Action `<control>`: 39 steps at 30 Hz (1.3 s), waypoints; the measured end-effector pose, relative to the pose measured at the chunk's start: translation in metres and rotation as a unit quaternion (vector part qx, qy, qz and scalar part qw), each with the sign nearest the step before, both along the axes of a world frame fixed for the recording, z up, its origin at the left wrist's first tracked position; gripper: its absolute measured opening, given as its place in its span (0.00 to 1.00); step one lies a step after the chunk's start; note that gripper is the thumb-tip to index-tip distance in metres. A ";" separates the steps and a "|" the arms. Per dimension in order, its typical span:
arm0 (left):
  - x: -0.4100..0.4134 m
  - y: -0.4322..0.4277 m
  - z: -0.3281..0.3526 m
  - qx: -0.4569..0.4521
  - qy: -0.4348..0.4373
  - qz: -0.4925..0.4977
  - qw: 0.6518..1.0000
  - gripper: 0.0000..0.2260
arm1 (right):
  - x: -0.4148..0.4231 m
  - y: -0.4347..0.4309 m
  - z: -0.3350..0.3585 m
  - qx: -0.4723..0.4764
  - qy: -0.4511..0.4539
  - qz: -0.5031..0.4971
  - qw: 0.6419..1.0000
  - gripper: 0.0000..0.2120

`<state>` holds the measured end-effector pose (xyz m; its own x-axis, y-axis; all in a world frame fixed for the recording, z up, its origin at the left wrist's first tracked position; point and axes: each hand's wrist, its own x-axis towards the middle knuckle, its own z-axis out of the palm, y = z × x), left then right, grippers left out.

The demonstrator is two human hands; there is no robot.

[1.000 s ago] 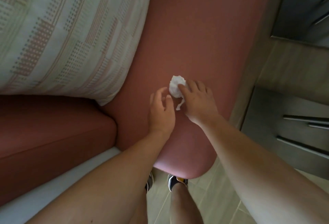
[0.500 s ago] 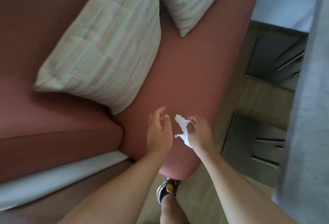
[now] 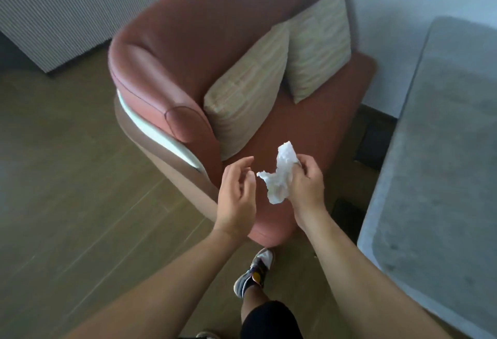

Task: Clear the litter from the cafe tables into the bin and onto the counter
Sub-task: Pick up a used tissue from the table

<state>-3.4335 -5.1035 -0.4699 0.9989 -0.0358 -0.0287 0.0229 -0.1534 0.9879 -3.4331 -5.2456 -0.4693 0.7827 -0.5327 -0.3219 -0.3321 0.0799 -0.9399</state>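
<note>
Stretching under everything is the wooden floor [image 3: 67, 177], with a red sofa [image 3: 188, 50] standing on it and a grey table [image 3: 443, 150] sitting near it at the right. Two striped cushions [image 3: 247, 88] are leaning against the sofa back. Both hands are hovering above the seat's front edge. The left hand [image 3: 236, 193] is hanging relaxed, fingers loosely curled and holding nothing, while the right hand [image 3: 306, 185] is pinching a crumpled white tissue [image 3: 279, 174] between thumb and fingers. The tissue is dangling in the air between the hands, clear of the seat.
</note>
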 end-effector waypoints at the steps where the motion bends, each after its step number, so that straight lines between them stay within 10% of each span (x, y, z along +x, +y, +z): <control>1: -0.011 0.012 0.014 -0.014 -0.006 0.005 1.000 0.12 | -0.009 0.012 0.019 0.010 -0.011 0.001 1.000 0.12; 26: -0.129 0.397 0.169 -0.016 -0.144 0.285 0.948 0.24 | -0.026 0.422 0.205 0.159 -0.055 0.361 0.917 0.09; 32: -0.080 0.457 0.164 -0.009 -0.110 0.292 0.950 0.41 | 0.022 0.512 0.202 0.182 0.003 0.505 0.843 0.08; 39: 0.000 0.530 0.168 0.002 -0.078 0.447 0.891 0.38 | 0.102 0.609 0.211 0.182 0.034 0.683 0.706 0.19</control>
<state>-3.4334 -4.5736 -0.3022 0.6205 0.7759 0.1136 0.0004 -0.1451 0.9894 -3.3313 -4.6363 -0.2584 0.4621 0.8328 -0.3048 -0.3770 -0.1266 -0.9175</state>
